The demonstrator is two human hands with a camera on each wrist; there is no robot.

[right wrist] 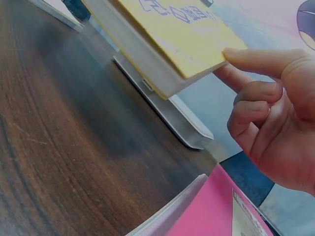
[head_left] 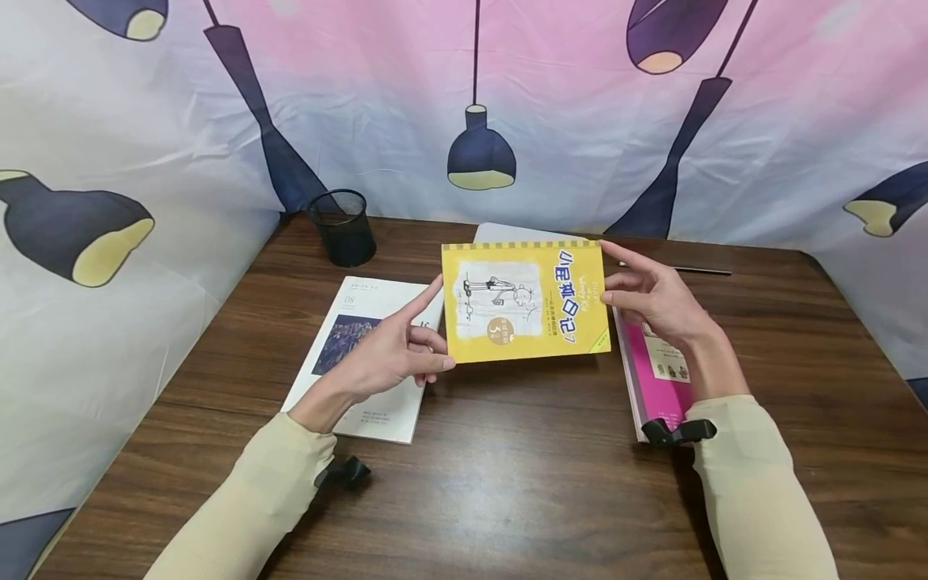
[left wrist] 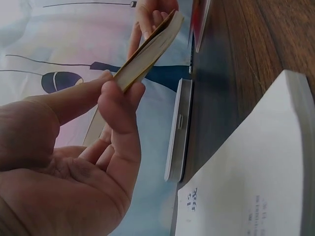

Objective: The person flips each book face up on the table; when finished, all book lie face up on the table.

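Note:
A yellow paperback book [head_left: 525, 302] is held up above the table between both hands, its printed cover facing me and turned sideways. My left hand [head_left: 384, 350] pinches its left edge, thumb at the lower corner and index finger stretched up along the side. On the opposite edge my right hand [head_left: 663, 302] grips it, index finger at the upper corner and thumb on the cover. The left wrist view shows the page edges of the book [left wrist: 147, 56] tilted. In the right wrist view the thumb presses the yellow cover [right wrist: 192, 39] near a corner.
Under my left hand lies a white book [head_left: 395, 411]; a pink book [head_left: 656, 387] lies below the right. Behind the yellow book is a flat silver device [head_left: 507, 233]. A black mesh pen cup [head_left: 346, 234] and a thin stick [head_left: 703, 271] are near the patterned curtain.

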